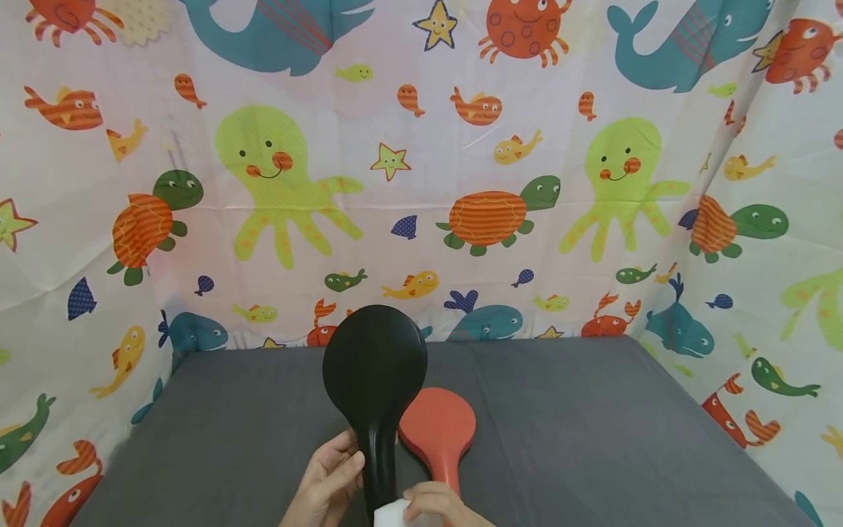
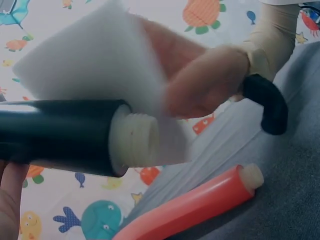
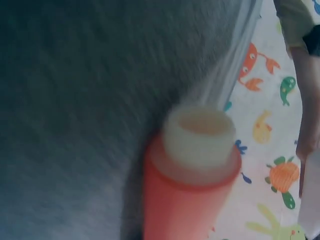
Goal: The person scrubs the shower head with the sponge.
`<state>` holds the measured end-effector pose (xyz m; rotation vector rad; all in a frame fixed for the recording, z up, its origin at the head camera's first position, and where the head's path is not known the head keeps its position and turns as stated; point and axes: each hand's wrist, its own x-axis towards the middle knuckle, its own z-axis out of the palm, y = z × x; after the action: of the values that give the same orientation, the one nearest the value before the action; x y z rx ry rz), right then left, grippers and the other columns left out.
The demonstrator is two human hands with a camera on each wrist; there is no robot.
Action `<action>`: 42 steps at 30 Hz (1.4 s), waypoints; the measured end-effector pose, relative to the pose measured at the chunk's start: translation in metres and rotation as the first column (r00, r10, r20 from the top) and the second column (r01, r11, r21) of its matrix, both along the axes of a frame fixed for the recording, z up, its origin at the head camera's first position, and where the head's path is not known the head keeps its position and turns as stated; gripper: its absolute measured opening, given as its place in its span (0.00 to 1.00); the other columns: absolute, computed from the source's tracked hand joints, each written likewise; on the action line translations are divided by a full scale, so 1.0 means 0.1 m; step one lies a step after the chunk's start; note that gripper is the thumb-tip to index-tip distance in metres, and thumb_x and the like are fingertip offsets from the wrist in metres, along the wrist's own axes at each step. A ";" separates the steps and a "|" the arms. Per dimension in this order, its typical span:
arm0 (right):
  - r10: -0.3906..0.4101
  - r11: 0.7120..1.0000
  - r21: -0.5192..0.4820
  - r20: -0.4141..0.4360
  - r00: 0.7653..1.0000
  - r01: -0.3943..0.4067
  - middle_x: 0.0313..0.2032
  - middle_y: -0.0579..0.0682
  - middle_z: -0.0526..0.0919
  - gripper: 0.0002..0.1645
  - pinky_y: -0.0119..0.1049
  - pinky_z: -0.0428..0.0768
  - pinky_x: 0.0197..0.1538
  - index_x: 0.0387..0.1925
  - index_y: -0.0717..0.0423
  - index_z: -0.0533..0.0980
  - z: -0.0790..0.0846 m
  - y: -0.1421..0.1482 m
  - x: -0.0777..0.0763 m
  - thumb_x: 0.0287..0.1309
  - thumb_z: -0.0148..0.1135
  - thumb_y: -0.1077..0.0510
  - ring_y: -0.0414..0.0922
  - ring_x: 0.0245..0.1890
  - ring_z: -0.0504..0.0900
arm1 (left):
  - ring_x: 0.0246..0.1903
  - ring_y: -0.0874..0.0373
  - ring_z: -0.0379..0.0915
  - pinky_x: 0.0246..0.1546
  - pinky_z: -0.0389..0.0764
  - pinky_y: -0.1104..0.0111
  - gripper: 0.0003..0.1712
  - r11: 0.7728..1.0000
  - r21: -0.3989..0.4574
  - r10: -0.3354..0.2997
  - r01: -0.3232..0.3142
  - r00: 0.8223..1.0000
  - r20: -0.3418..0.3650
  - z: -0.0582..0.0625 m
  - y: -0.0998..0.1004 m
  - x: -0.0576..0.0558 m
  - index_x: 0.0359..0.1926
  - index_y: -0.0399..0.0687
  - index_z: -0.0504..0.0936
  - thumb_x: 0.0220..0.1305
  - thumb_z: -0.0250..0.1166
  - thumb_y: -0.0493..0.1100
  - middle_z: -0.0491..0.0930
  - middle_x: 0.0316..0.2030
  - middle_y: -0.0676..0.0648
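A black handheld shower head [image 1: 375, 366] stands raised over the grey surface, its smooth back toward me. My left hand [image 1: 329, 476] grips its handle from the left, thumb along the side. In the left wrist view, the black handle [image 2: 55, 137] ends in a pale threaded connector [image 2: 140, 140]. My right hand [image 1: 440, 503] pinches a white sheet [image 1: 390, 514], like a wipe or cloth, beside the lower handle. That sheet is motion-blurred in the left wrist view. Behind lies a red handheld shower head [image 1: 437, 424], its pale threaded end [image 3: 200, 135] large in the right wrist view.
Grey cloth [image 1: 560, 417] covers the work surface. A white curtain [image 1: 421, 212] printed with sea animals hangs at the back and along both sides. A dark strap piece [image 2: 267, 105] shows at the right wrist.
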<state>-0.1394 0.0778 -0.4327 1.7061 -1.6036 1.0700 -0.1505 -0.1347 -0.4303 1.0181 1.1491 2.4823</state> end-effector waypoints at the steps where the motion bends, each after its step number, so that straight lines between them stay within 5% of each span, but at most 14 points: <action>1: -0.026 1.000 -0.012 -0.038 0.999 0.026 0.48 0.63 0.66 0.15 0.37 0.73 0.50 0.46 0.72 0.66 0.04 0.00 -0.03 0.69 0.45 0.60 0.53 0.52 0.67 | 0.51 0.57 0.72 0.48 0.75 0.67 0.23 1.000 -0.006 -0.005 0.005 1.000 0.000 -0.01 0.01 0.00 0.60 0.40 0.69 0.69 0.37 0.27 0.74 0.54 0.44; 5: -0.208 0.965 -0.192 -0.153 0.966 0.177 0.47 0.67 0.62 0.17 0.37 0.71 0.50 0.45 0.71 0.67 0.22 -0.07 -0.12 0.64 0.53 0.59 0.54 0.52 0.65 | 0.53 0.56 0.69 0.50 0.74 0.66 0.24 0.999 -0.030 -0.041 0.040 0.999 -0.006 -0.05 0.06 0.02 0.62 0.41 0.66 0.70 0.37 0.28 0.71 0.57 0.44; 10: -0.299 0.889 -0.368 -0.020 0.954 0.271 0.49 0.67 0.63 0.20 0.35 0.72 0.49 0.45 0.73 0.67 0.40 -0.16 -0.09 0.58 0.59 0.61 0.51 0.53 0.65 | 0.54 0.54 0.69 0.50 0.74 0.64 0.24 0.997 -0.037 -0.067 0.067 0.998 -0.008 -0.07 0.11 0.03 0.65 0.42 0.63 0.71 0.36 0.28 0.69 0.58 0.43; 13: -0.264 0.919 -0.299 0.012 0.964 0.256 0.50 0.65 0.63 0.19 0.36 0.72 0.50 0.48 0.72 0.67 0.37 -0.15 -0.06 0.61 0.56 0.60 0.50 0.53 0.65 | 0.56 0.54 0.67 0.52 0.73 0.64 0.25 0.997 -0.034 -0.065 0.065 0.998 0.001 -0.04 0.10 0.03 0.65 0.44 0.63 0.71 0.36 0.29 0.68 0.60 0.44; 17: -0.095 0.990 -0.108 -0.038 0.995 0.091 0.49 0.64 0.60 0.17 0.38 0.72 0.48 0.45 0.71 0.67 0.16 -0.06 -0.10 0.68 0.47 0.57 0.52 0.52 0.64 | 0.57 0.56 0.66 0.53 0.72 0.65 0.25 0.999 -0.023 -0.038 0.038 0.999 -0.004 0.02 0.04 0.01 0.64 0.44 0.63 0.71 0.35 0.28 0.68 0.60 0.45; 21: 0.124 0.990 0.047 0.132 0.984 -0.131 0.46 0.63 0.63 0.16 0.38 0.72 0.51 0.42 0.75 0.63 -0.01 0.03 -0.11 0.72 0.38 0.61 0.52 0.53 0.66 | 0.53 0.58 0.69 0.50 0.73 0.67 0.25 1.000 -0.005 0.013 -0.014 0.999 -0.033 0.06 -0.01 -0.02 0.64 0.40 0.63 0.70 0.34 0.27 0.70 0.58 0.45; 24: 0.108 0.993 0.045 0.097 0.989 -0.112 0.45 0.64 0.64 0.16 0.38 0.72 0.52 0.43 0.75 0.63 0.03 0.05 -0.11 0.71 0.41 0.60 0.53 0.53 0.67 | 0.52 0.58 0.69 0.49 0.74 0.67 0.25 1.000 -0.010 0.021 -0.021 0.999 -0.033 0.05 0.00 -0.02 0.63 0.40 0.64 0.70 0.34 0.27 0.70 0.57 0.45; 26: -0.011 1.000 -0.023 -0.003 1.000 0.010 0.47 0.65 0.63 0.16 0.37 0.72 0.51 0.44 0.73 0.66 0.11 0.03 -0.12 0.68 0.48 0.59 0.53 0.53 0.66 | 0.54 0.57 0.68 0.50 0.74 0.66 0.25 1.000 -0.022 0.000 -0.001 1.000 -0.026 0.02 0.02 -0.02 0.64 0.42 0.64 0.70 0.35 0.27 0.70 0.58 0.46; 28: -0.165 0.978 -0.143 -0.065 0.984 0.154 0.47 0.66 0.63 0.17 0.38 0.73 0.49 0.43 0.70 0.68 0.17 -0.01 -0.14 0.63 0.55 0.57 0.53 0.52 0.65 | 0.56 0.56 0.67 0.51 0.74 0.65 0.25 0.999 -0.040 -0.028 0.027 0.999 -0.020 -0.01 0.06 -0.02 0.64 0.43 0.63 0.71 0.36 0.28 0.68 0.60 0.46; 32: -0.284 0.930 -0.218 0.079 0.956 0.294 0.48 0.65 0.63 0.21 0.38 0.73 0.46 0.46 0.71 0.66 0.09 -0.05 -0.18 0.58 0.59 0.58 0.50 0.51 0.64 | 0.57 0.55 0.66 0.53 0.73 0.64 0.25 0.997 -0.052 -0.052 0.052 0.999 -0.005 -0.04 0.10 -0.01 0.65 0.43 0.62 0.71 0.36 0.29 0.67 0.61 0.46; 35: -0.184 0.972 -0.105 0.220 0.958 0.211 0.50 0.61 0.61 0.23 0.40 0.74 0.43 0.50 0.69 0.63 -0.07 -0.03 -0.17 0.62 0.56 0.58 0.47 0.50 0.63 | 0.55 0.57 0.67 0.52 0.73 0.65 0.24 0.998 -0.044 -0.034 0.035 0.999 0.027 -0.02 0.07 -0.01 0.64 0.44 0.63 0.72 0.36 0.29 0.68 0.60 0.47; 37: -0.121 0.991 -0.009 0.340 0.932 0.132 0.50 0.57 0.60 0.22 0.37 0.75 0.40 0.52 0.66 0.60 -0.17 -0.01 -0.12 0.66 0.51 0.55 0.44 0.49 0.62 | 0.53 0.59 0.69 0.50 0.74 0.67 0.24 0.999 -0.043 -0.012 0.014 0.999 0.052 0.00 0.04 -0.02 0.64 0.46 0.63 0.72 0.36 0.30 0.69 0.59 0.48; 40: -0.047 0.999 0.042 0.419 0.907 0.032 0.45 0.56 0.60 0.17 0.32 0.76 0.35 0.50 0.65 0.59 -0.29 0.03 -0.05 0.71 0.42 0.54 0.44 0.43 0.65 | 0.54 0.59 0.69 0.50 0.74 0.68 0.24 0.999 -0.038 0.007 -0.005 0.998 0.065 0.01 0.02 -0.03 0.67 0.42 0.59 0.72 0.35 0.29 0.68 0.60 0.48; 42: -0.071 0.997 0.039 0.411 0.909 0.060 0.42 0.55 0.63 0.11 0.27 0.73 0.31 0.46 0.63 0.62 -0.33 0.04 0.02 0.70 0.43 0.59 0.43 0.36 0.67 | 0.53 0.58 0.70 0.50 0.74 0.67 0.25 0.998 -0.062 0.029 -0.024 0.996 0.079 0.01 0.01 -0.04 0.68 0.38 0.54 0.72 0.36 0.30 0.68 0.60 0.47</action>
<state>-0.1379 0.0813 -0.4657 1.4938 -1.9208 1.4548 -0.1545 -0.1338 -0.4292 0.8847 1.2130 2.4681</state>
